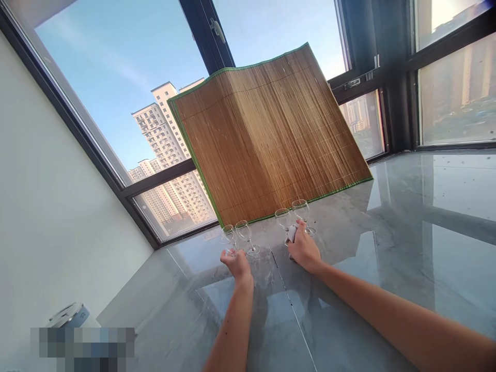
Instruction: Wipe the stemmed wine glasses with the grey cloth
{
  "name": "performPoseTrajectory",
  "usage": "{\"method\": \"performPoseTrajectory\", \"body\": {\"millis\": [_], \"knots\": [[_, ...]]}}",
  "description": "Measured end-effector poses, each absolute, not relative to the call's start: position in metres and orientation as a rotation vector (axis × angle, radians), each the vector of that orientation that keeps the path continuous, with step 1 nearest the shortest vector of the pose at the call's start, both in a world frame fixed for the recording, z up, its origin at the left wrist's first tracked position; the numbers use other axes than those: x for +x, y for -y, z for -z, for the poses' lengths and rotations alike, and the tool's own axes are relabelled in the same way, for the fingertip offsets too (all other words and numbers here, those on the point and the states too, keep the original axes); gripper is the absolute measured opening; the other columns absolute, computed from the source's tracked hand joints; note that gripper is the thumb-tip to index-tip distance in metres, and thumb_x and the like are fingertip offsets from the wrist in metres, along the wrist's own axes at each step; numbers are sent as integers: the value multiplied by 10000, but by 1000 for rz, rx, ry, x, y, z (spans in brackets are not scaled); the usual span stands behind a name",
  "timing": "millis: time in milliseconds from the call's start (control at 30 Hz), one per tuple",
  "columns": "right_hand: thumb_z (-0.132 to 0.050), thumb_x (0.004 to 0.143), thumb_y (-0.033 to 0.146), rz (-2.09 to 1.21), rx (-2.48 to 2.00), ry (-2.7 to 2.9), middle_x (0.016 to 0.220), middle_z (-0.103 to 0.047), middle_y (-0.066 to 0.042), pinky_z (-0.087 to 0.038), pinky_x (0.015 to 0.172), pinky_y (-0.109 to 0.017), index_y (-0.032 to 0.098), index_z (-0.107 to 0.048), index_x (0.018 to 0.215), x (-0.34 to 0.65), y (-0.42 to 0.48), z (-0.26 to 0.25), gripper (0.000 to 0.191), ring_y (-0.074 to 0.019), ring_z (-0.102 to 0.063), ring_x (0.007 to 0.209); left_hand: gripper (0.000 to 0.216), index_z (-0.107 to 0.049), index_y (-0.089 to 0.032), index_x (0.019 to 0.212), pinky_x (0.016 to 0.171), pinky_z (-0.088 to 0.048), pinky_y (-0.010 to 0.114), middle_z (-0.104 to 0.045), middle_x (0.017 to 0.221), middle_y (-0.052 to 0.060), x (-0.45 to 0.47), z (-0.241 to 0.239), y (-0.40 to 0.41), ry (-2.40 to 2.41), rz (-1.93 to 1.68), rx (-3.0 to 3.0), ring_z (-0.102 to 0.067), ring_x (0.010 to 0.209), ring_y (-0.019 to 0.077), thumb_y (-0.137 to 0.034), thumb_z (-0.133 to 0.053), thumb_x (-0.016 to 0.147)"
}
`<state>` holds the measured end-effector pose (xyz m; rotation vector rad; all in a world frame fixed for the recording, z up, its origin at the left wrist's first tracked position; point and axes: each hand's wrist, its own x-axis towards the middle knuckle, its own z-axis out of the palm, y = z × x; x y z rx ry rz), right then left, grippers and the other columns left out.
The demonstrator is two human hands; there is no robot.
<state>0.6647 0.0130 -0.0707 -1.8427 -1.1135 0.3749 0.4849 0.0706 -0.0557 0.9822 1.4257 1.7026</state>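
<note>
Four small clear stemmed glasses would be too exact to tally, so I see several in two pairs on the grey floor. My left hand (237,264) has its fingers closed low around the stem of the leftmost wine glass (228,235). Right beside it stands another upright wine glass (244,231). My right hand (305,250) pinches a small whitish item (292,232), whose kind I cannot make out, against the near wine glass (282,219) of the right pair. Just behind those fingers stands the last wine glass (300,210), its foot partly visible.
A brown bamboo mat (267,134) with green edging leans upright against the window behind the glasses. A white lidded container (72,316) stands at the lower left, partly covered by a blurred patch. The glossy tiled surface (349,299) reflects the windows; a white wall (46,181) borders the left.
</note>
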Motion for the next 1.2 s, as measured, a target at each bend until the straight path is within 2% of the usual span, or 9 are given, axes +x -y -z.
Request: {"method": "performPoseTrajectory", "body": {"millis": [100, 267, 467, 633, 900, 1100, 1200], "knots": [[-475, 862, 312, -411, -1887, 1051, 1175, -618, -154, -417, 740, -376, 226, -199, 1416, 658, -5, 62, 625, -300, -640, 981, 579, -320, -266, 1146, 749, -435, 301, -539, 1075, 46, 484, 56, -68, -1436, -1656, 991, -591, 880, 163, -84, -563, 654], [-462, 844, 359, -480, -2050, 1068, 1018, -675, -114, -424, 677, -354, 192, -341, 1292, 647, 6, 48, 493, -297, -664, 890, 522, -360, -227, 1144, 652, -398, 300, -493, 813, -15, 485, 53, -64, -1485, -1637, 948, -512, 687, 157, -84, -531, 671], [-446, 819, 267, -233, -2087, 1537, 889, -703, -106, -406, 636, -326, 177, -442, 1168, 640, 10, 54, 360, -298, -686, 828, 426, -432, -213, 1030, 584, -367, 252, -445, 688, -60, 493, 45, -52, -1378, -1683, 1037, -441, 567, 106, -61, -500, 637], [-452, 806, 249, -128, -2087, 1652, 893, -710, -127, -412, 634, -337, 162, -458, 1157, 639, 10, 53, 362, -318, -692, 826, 392, -460, -207, 990, 602, -371, 233, -453, 667, -61, 503, 45, -41, -1171, -1682, 1236, -455, 589, 101, -73, -482, 623], [-488, 802, 264, -152, -2112, 1661, 939, -709, -135, -431, 670, -346, 179, -463, 1115, 646, 2, 56, 326, -316, -690, 864, 405, -438, -211, 1004, 602, -371, 238, -445, 696, -47, 511, 49, -36, -1228, -1576, 1364, -455, 602, 116, -78, -469, 623], [-463, 827, 242, -196, -2058, 1684, 977, -697, -137, -409, 660, -322, 187, -469, 1096, 656, -4, 59, 275, -295, -685, 867, 390, -439, -211, 1043, 672, -415, 267, -481, 725, -29, 514, 52, -35, -1319, -1497, 1497, -508, 660, 144, -94, -469, 672], [-479, 807, 215, -182, -1954, 1689, 1035, -685, -132, -385, 647, -299, 195, -465, 1124, 655, -5, 60, 318, -274, -677, 870, 415, -433, -215, 1108, 764, -437, 302, -535, 816, 4, 514, 54, -34, -1488, -1425, 1653, -562, 782, 176, -110, -458, 707]]}}
